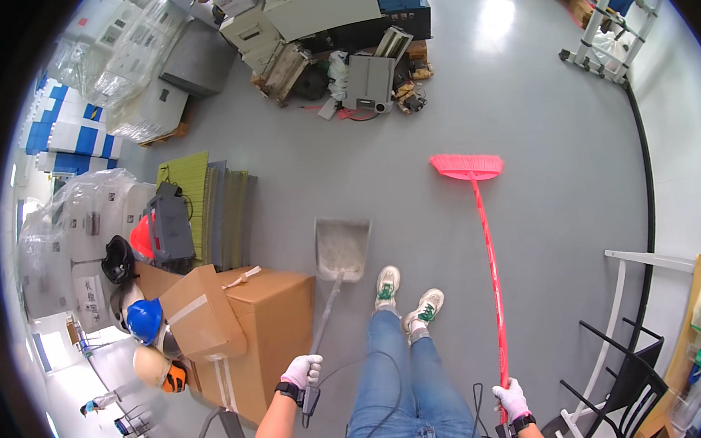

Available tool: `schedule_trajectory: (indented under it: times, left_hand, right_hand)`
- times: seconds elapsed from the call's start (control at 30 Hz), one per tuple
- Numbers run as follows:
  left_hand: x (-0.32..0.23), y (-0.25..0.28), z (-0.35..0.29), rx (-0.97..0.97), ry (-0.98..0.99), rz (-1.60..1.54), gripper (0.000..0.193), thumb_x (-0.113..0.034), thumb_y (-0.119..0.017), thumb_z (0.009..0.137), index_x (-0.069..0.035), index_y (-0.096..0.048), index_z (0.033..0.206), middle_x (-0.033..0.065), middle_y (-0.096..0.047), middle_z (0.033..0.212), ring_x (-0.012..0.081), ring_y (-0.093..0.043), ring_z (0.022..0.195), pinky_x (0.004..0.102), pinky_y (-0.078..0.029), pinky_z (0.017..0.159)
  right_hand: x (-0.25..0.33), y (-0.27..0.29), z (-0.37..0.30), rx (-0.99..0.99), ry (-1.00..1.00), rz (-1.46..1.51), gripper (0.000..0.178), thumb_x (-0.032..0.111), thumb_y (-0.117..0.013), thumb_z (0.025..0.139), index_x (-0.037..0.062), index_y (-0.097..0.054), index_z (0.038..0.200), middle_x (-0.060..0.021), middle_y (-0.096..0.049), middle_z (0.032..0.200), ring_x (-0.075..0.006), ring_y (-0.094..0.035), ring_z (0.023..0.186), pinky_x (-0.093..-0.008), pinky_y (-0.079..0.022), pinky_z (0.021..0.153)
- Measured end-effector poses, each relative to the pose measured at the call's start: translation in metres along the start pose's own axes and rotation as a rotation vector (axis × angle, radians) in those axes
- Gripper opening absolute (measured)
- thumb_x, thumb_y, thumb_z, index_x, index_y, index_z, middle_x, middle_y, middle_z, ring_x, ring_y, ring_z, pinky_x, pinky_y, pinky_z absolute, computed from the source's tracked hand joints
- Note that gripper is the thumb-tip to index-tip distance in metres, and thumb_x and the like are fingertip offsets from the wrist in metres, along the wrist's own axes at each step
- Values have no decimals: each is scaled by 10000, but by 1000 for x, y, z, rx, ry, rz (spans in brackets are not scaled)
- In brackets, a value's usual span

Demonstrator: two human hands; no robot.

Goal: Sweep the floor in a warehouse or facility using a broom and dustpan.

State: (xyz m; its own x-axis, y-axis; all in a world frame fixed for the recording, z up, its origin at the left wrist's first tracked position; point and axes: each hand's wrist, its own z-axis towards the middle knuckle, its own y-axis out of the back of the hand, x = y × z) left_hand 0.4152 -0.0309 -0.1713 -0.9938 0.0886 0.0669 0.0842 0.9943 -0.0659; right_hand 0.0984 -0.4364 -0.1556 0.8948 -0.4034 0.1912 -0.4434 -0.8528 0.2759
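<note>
Grey storeroom floor [520, 112], clutter along walls. Left hand [302, 372] grips grey dustpan [342, 250] handle, pan resting beside cardboard box [273, 328]. Right hand [511, 399] closed round pink broom [468, 166], head on floor ahead.

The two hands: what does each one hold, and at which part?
The left hand holds the grey dustpan near the top of its long handle. The right hand holds the pink broom near the upper end of its stick.
</note>
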Motion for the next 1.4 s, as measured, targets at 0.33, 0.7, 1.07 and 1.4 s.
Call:
schedule_trajectory:
  times: [0.33,0.7,1.07,1.4]
  left_hand:
    - [10,4,-3,5,66,-54,141,-148,-495,775,-145,-411,661,-67,-345,478,42,-286,364,184,-198,331]
    - [-8,4,5,13,148,-107,212,-196,-478,777,-148,-350,614,-34,-374,485,59,-305,350,192,-210,316]
    - [-11,10,14,-45,135,-93,187,-157,-458,755,-122,-350,608,-6,-392,473,71,-318,331,190,-236,289]
    - [9,34,32,99,44,31,171,-208,-432,777,-120,-363,648,-10,-400,495,68,-327,357,192,-240,304]
  right_hand:
    - [-37,5,-3,-411,312,-293,297,205,-560,712,18,-539,942,-159,-596,764,-249,-585,724,-333,-442,680]
    - [90,-62,40,-206,414,-583,390,384,-368,832,26,-510,889,-238,-550,800,-399,-516,760,-440,-408,661]
    - [-35,-3,-80,385,-77,-341,311,340,-441,817,47,-540,846,-15,-466,552,-83,-431,432,-222,-358,387]
    - [-79,35,-146,368,-45,-403,273,319,-474,798,57,-543,828,10,-466,565,-62,-419,416,-201,-341,368]
